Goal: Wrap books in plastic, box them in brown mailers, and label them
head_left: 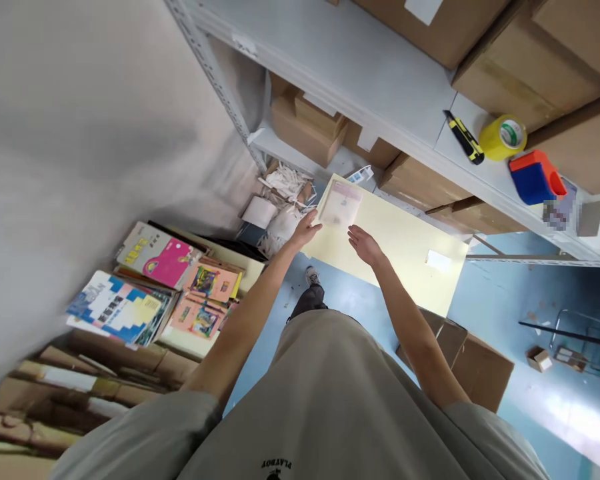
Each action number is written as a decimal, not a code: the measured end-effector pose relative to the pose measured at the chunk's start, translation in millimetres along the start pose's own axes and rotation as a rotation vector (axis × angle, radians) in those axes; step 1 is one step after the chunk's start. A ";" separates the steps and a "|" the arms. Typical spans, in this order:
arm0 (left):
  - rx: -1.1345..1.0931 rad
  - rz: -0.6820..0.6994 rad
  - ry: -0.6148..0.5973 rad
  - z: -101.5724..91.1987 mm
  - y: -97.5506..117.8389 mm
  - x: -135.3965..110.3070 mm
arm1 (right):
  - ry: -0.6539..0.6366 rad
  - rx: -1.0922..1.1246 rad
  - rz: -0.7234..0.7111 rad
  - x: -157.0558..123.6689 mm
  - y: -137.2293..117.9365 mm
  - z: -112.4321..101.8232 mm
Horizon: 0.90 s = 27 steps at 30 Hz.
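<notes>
A pale pink and white flat rectangular item [341,203], like a thin book or packet, lies at the left end of a cream tabletop [397,250]. My left hand [305,231] is beside its near left corner with the thumb apart from the fingers. Close to its near right corner, my right hand [364,244] has its fingers stretched out. Both hands look empty; whether either touches the item or the tabletop I cannot tell. A small white label or card [438,261] lies toward the right end of the tabletop.
Above the table, a grey shelf [320,43] holds cartons, a box cutter [464,137], yellow tape [503,137] and a blue-orange tape dispenser [537,178]. Stacked books [117,307] stand at left. An open carton [481,363] sits on the blue floor, right of me. Paper scraps [286,183] fill the corner.
</notes>
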State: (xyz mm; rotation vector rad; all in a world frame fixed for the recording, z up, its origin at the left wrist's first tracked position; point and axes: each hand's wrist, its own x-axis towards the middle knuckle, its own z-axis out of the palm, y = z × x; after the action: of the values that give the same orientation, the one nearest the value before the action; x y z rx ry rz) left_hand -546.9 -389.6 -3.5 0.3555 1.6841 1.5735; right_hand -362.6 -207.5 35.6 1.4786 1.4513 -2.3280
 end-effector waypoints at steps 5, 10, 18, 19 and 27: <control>-0.134 -0.046 0.106 -15.1 2.2 -109.2 | -0.186 0.088 -0.052 -49.4 27.6 -6.8; -0.184 0.069 0.222 -48.0 -17.3 -251.8 | -0.419 0.180 -0.036 -85.0 80.5 13.5; -0.271 0.123 0.645 -99.6 -74.2 -488.1 | -0.735 0.098 0.196 -139.8 208.0 133.8; -0.264 0.120 0.702 -106.3 -80.6 -513.5 | -0.770 0.072 0.224 -152.4 222.0 152.7; 0.069 0.007 1.139 -185.2 -149.1 -658.6 | -1.060 -0.199 0.355 -268.6 308.3 282.7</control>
State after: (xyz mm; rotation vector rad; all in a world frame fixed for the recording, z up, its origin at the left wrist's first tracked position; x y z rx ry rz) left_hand -202.4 -994.3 72.4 -0.6459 2.5382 1.8517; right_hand -269.9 -695.6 51.2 0.2566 0.9474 -2.0653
